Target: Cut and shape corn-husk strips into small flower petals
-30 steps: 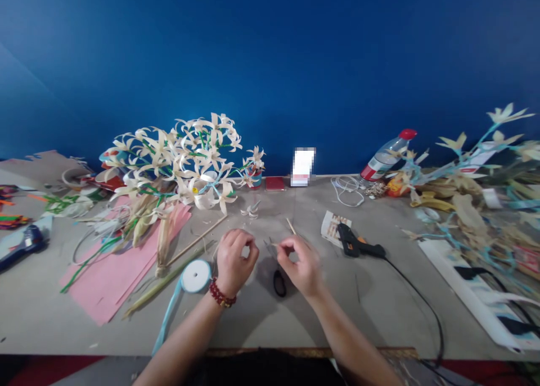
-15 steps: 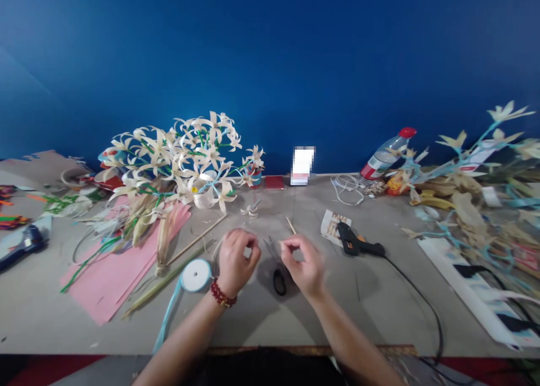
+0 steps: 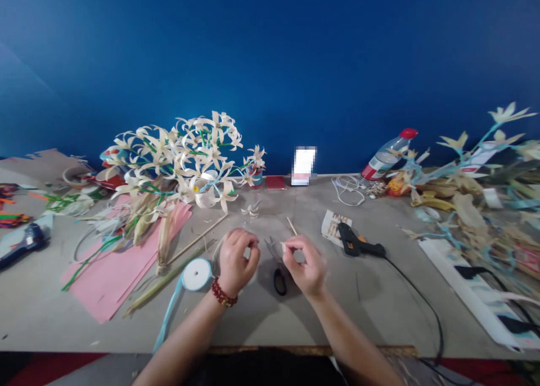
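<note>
My left hand (image 3: 236,260), with a red bead bracelet on the wrist, is curled with thumb and fingers pinched together over the grey table (image 3: 379,307); what it pinches is too small to name. My right hand (image 3: 307,262) is also pinched, holding a small pale strip at its fingertips. Black-handled scissors (image 3: 276,268) lie on the table between the two hands. A spool of light blue ribbon (image 3: 196,274) sits just left of my left wrist. A thin wooden stick (image 3: 291,225) lies just beyond my right hand.
A bunch of cream paper flowers (image 3: 185,161) and pink paper sheets (image 3: 122,262) lie at the left. A black glue gun (image 3: 356,242) with its cord lies at the right, near a plastic bottle (image 3: 388,155), more flower stems (image 3: 476,161) and a power strip (image 3: 476,287).
My right hand has shifted slightly to the right and up, still pinched. My left hand has stayed almost where it was.
</note>
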The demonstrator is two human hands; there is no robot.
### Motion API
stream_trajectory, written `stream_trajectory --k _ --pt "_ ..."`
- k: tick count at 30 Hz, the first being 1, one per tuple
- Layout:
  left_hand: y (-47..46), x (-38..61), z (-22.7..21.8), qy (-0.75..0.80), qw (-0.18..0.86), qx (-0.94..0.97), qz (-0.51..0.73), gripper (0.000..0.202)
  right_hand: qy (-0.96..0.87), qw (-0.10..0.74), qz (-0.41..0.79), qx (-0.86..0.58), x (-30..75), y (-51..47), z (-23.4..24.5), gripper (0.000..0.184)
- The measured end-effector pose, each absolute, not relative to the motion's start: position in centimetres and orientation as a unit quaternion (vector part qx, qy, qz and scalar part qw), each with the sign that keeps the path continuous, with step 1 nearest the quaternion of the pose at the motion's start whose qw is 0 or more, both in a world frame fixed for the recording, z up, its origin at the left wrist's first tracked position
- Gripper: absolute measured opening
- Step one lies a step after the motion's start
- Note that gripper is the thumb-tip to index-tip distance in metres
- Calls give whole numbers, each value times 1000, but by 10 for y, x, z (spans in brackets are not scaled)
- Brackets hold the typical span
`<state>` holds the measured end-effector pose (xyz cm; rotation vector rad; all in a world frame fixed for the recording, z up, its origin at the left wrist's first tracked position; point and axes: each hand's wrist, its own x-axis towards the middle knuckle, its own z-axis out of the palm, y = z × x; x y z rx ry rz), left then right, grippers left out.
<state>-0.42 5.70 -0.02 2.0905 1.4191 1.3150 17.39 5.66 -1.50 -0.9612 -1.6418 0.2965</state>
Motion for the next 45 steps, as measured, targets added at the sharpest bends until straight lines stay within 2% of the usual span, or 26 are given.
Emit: stream_trajectory --k 2,7,9,11,13,19,25,28,40,45 --pt "58 -6 1 491 242 693 469 15 -706 580 125 -387 178 58 -14 13" --pt "55 1 3 354 605 541 465 31 -762 564 138 -288 180 59 -11 25" --pt "54 2 3 298 685 469 471 27 -767 566 136 -270 179 60 -10 26" --pt "53 1 2 272 720 430 471 18 -771 567 137 -255 179 61 -9 27" --pt "53 -1 1 264 733 419 466 13 -777 563 145 -240 178 62 -9 29" --pt "52 -6 -1 275 706 457 466 14 -754 560 192 -285 178 61 -13 30" --pt "53 -7 -1 303 654 511 469 17 -690 511 416 -300 183 59 -13 24" --pt "53 -7 0 318 631 535 463 19 -667 481 486 -296 185 61 -10 14" --pt "59 -12 1 332 539 663 399 21 -656 380 550 -349 185 64 -3 6" --pt "61 -16 0 318 581 655 364 24 -597 372 625 -339 183 62 -7 7"
